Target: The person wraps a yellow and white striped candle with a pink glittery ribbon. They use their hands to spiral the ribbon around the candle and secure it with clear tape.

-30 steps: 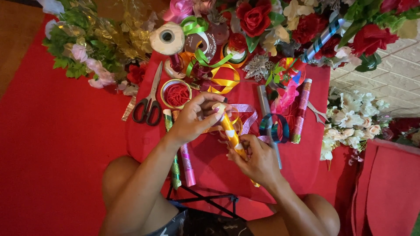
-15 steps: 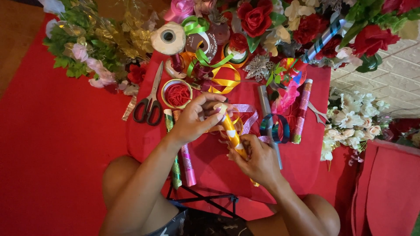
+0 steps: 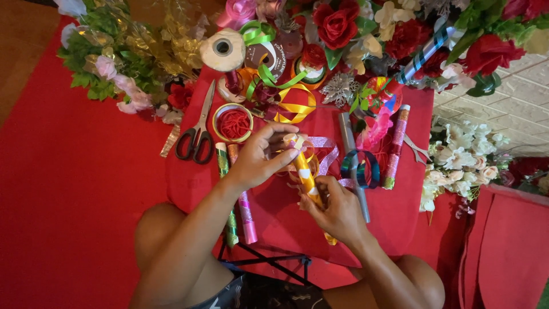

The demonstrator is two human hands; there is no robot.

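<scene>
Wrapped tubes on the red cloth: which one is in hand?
The yellow-orange tube, gripped by both the left hand and right hand. The green, pink and red glitter tubes lie untouched.

Orange, white-patterned paper roll (image 3: 305, 174)

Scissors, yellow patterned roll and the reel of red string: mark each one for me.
scissors (image 3: 194, 139), head view, on the black handle loops.
yellow patterned roll (image 3: 303, 173), head view, on its middle between the two hands.
reel of red string (image 3: 234, 122), head view, on the red coil inside the ring.

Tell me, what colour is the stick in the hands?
Orange-yellow stick with white patches, seen in the head view.
</scene>
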